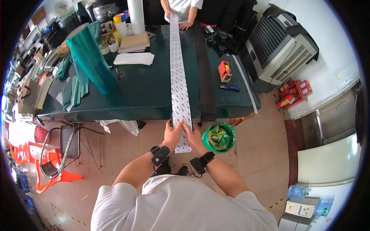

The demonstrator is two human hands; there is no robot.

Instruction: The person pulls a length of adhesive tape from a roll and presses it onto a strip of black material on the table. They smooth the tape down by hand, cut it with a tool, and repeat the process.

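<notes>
A long strip with white, print-patterned backing (178,65) runs away from me across the dark green table. Its near end hangs past the table's front edge, and a dark edge shows beneath it there. My left hand (173,133) grips the strip's left side, thumb on top. On the right side, my right hand (193,138) holds it likewise, the two thumbs close together. At the far end, another person's hands (185,25) rest on and beside the strip. A long black strip (206,77) lies to the right, roughly alongside.
Right of my hands, a green bucket (204,140) holds scraps. On the table (142,92) are a red tape dispenser (225,71), a blue-handled cutter (230,88), a teal film roll (90,57) and white sheets (134,59). A chair (70,142) stands left, an air cooler (283,46) right.
</notes>
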